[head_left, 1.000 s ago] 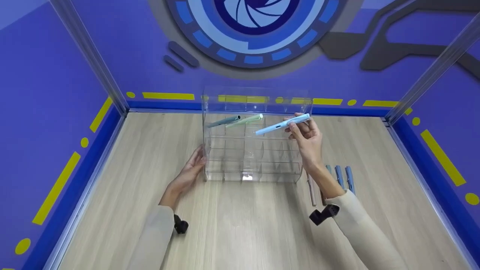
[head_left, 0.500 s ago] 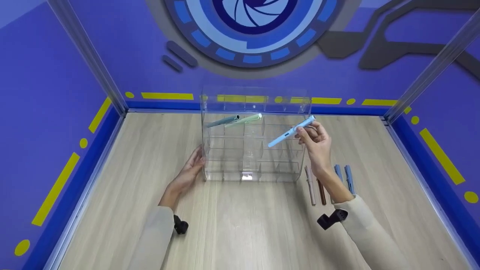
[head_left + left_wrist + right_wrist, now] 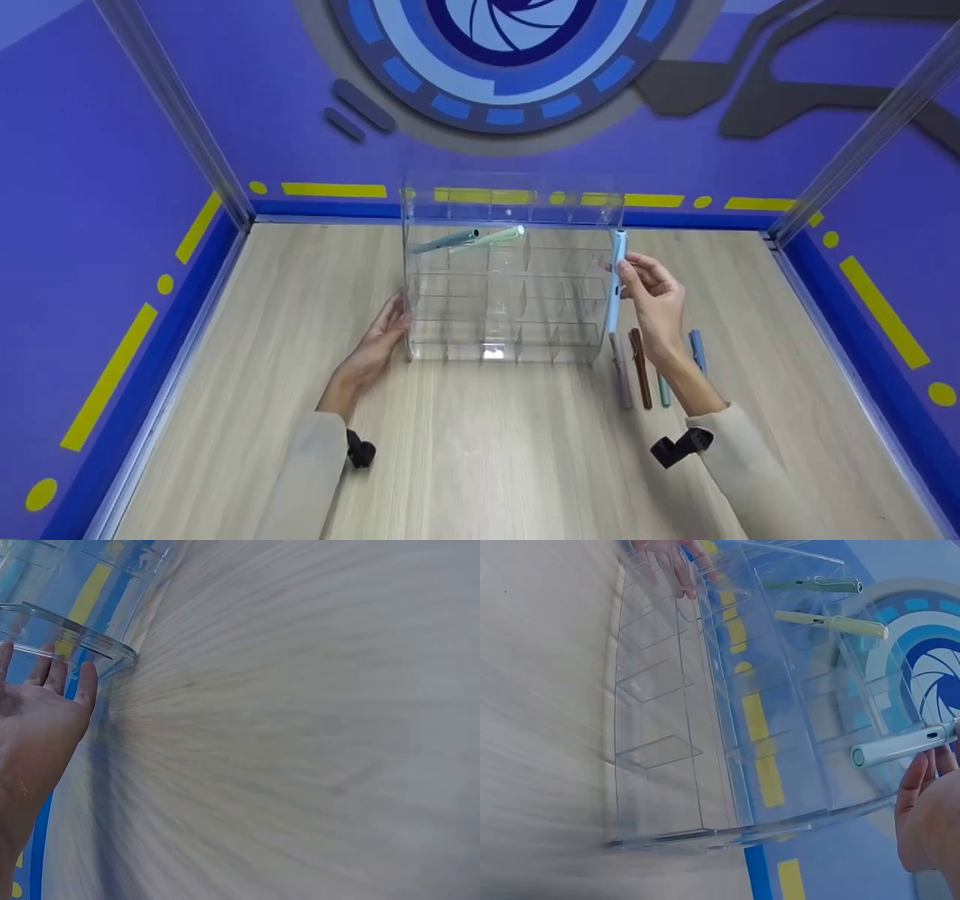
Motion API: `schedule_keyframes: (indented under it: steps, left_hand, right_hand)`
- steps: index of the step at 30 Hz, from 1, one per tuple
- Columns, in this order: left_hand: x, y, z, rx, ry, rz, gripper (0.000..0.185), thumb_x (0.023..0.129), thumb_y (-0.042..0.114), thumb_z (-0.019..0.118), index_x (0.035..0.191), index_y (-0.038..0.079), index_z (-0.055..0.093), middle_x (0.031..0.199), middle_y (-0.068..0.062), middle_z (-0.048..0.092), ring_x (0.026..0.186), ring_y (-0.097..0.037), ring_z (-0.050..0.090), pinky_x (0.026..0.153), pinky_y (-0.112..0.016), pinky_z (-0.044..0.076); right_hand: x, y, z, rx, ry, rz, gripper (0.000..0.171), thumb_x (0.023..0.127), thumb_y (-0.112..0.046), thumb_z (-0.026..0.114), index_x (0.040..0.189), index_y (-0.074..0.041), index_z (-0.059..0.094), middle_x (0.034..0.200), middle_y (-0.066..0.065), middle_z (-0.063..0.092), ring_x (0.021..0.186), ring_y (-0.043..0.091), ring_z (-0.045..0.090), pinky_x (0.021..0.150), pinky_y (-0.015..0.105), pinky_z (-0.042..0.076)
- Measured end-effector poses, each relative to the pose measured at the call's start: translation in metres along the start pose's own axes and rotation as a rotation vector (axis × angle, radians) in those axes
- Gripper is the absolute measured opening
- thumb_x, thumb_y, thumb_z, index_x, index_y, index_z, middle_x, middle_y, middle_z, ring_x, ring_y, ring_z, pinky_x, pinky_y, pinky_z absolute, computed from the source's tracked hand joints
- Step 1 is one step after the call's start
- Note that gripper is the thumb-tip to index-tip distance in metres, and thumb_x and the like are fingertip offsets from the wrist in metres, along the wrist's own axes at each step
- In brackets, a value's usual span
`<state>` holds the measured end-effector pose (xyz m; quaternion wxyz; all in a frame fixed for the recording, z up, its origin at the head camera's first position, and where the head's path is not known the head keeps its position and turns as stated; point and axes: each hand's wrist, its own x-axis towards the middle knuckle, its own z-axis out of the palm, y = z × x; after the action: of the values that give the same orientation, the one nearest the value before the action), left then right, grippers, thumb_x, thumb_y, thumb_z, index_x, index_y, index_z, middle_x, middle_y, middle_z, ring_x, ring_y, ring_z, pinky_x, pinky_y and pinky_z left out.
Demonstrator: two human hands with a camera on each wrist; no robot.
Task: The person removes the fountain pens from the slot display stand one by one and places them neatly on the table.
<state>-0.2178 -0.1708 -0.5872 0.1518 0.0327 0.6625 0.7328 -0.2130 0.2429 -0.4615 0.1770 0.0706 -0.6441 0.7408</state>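
My right hand (image 3: 660,311) pinches a light blue pen (image 3: 616,289) between thumb and fingers at the right side of a clear acrylic rack (image 3: 465,351). In the head view the pen is nearly upright, cap end up, overlapping the rack's right side. The right wrist view shows the light blue pen (image 3: 900,746) with its rounded end pointing towards the compartments. My left hand (image 3: 379,339) rests against the rack's left side, its fingers (image 3: 88,686) extended in the left wrist view. A dark teal pen (image 3: 448,240) and a pale green pen (image 3: 499,238) lie slanted in an upper tier.
On the wood-grain table (image 3: 480,457), right of the rack, lie a greyish-pink pen (image 3: 622,375), a brown pen (image 3: 641,371), a teal pen (image 3: 664,390) and a blue pen (image 3: 698,351), partly hidden by my right forearm. A blue patterned wall (image 3: 300,150) stands behind the rack.
My right hand has moved right and slightly towards me with the light blue pen, which has turned from slanted across the rack to nearly upright. My left hand has stayed put.
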Motion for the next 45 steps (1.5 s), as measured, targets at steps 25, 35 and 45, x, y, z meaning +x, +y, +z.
schedule_keyframes:
  steps: [25, 35, 45]
  left_hand:
    - [0.001, 0.001, -0.004, 0.012, -0.025, 0.008, 0.075, 0.108, 0.034, 0.05, 0.166, 0.023, 0.003, 0.175, -0.003, -0.004, 0.162, -0.024, -0.009, 0.133, -0.042, 0.0]
    - [0.006, -0.001, -0.001, -0.034, -0.019, 0.016, 0.073, 0.108, 0.027, 0.052, 0.166, 0.021, 0.007, 0.175, -0.004, 0.001, 0.162, -0.023, -0.001, 0.133, -0.04, 0.005]
    - [0.004, -0.004, -0.002, -0.047, -0.001, 0.036, 0.071, 0.108, 0.027, 0.052, 0.166, 0.021, 0.01, 0.174, -0.005, 0.005, 0.162, -0.024, 0.0, 0.133, -0.041, 0.006]
  right_hand:
    - [-0.004, 0.001, -0.054, -0.185, 0.013, 0.109, 0.025, 0.097, -0.005, 0.069, 0.12, 0.003, 0.065, 0.093, -0.004, 0.072, 0.084, 0.01, 0.068, 0.07, 0.019, 0.06]
    - [-0.009, 0.003, -0.086, -0.269, -0.026, 0.152, 0.025, 0.098, -0.008, 0.068, 0.122, 0.001, 0.066, 0.096, -0.009, 0.073, 0.086, 0.004, 0.07, 0.071, 0.019, 0.061]
    - [-0.013, 0.004, -0.118, -0.31, -0.019, 0.213, 0.019, 0.096, -0.01, 0.072, 0.114, -0.013, 0.07, 0.092, -0.014, 0.071, 0.082, 0.001, 0.07, 0.068, 0.016, 0.061]
